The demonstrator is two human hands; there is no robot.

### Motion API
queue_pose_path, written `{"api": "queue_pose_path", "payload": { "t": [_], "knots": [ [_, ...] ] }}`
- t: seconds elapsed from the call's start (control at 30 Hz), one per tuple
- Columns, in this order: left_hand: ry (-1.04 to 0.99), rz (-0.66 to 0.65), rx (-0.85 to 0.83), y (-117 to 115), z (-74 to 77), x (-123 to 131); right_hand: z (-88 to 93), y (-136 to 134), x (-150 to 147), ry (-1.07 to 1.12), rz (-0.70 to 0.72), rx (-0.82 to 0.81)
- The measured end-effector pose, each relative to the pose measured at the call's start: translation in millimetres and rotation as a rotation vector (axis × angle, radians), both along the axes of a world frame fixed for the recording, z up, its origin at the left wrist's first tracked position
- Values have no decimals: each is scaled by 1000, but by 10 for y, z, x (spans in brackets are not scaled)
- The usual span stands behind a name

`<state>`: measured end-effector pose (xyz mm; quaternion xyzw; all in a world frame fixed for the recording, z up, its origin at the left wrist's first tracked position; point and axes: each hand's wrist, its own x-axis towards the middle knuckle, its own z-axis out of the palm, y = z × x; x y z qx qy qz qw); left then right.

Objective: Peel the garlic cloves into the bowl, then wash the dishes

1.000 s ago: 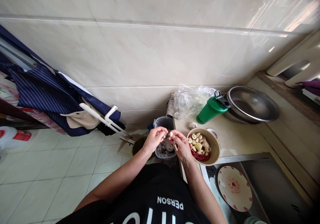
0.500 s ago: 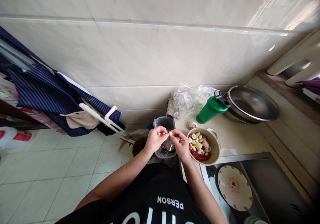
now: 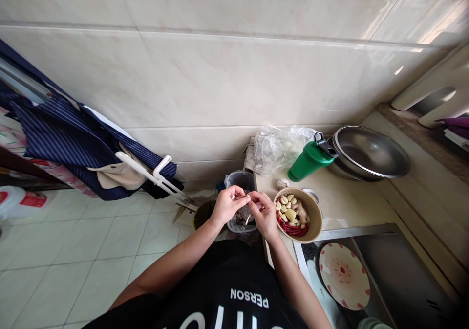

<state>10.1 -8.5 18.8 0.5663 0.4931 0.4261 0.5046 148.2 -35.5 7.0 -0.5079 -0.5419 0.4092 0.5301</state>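
Observation:
My left hand (image 3: 226,205) and my right hand (image 3: 263,212) meet fingertip to fingertip over a small bin (image 3: 241,177) lined with a clear bag. Both pinch a small pale garlic clove (image 3: 249,198) between them; a strip of skin hangs below it. Just to the right, on the counter, a tan bowl (image 3: 314,212) holds peeled garlic cloves, ginger and red chillies. A whole garlic bulb (image 3: 282,183) lies behind the bowl.
On the counter stand a green bottle (image 3: 309,162), a crumpled clear plastic bag (image 3: 279,145) and a steel basin (image 3: 370,153). A red-patterned plate (image 3: 343,276) lies in the sink. Left, a striped blue cloth (image 3: 73,143) and white rack lean over the tiled floor.
My hands have drawn closer together over the bin. The clove that showed between the fingertips is now mostly covered by them, and a strip of skin hangs down.

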Motion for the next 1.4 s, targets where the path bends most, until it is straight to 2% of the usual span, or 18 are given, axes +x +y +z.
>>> {"api": "queue_pose_path", "payload": {
  "t": [0.2,0.4,0.5,0.63,0.83,0.97,1.13,1.27,1.4],
  "knots": [
    [-7,5,9,-2,4,-5,-19,-2,-26,166,-15,-118],
    [-13,43,-3,-6,0,11,16,2,-48,544,106,-267],
    [-36,51,-11,-2,-11,10,16,14,-32,654,133,-321],
    [-80,39,-17,-9,2,8,-13,18,-3,605,106,-306],
    [-76,30,-16,-16,9,3,-63,7,38,366,91,-203],
    [-44,16,-10,-18,17,-9,-33,16,84,169,80,-111],
    [-15,-12,-16,-29,67,-14,17,23,144,45,125,-60],
    [-38,21,-35,-21,66,-2,-1,11,134,99,145,-96],
    [-191,66,-126,-4,19,34,-44,-7,61,332,146,-209]
  ]
}}
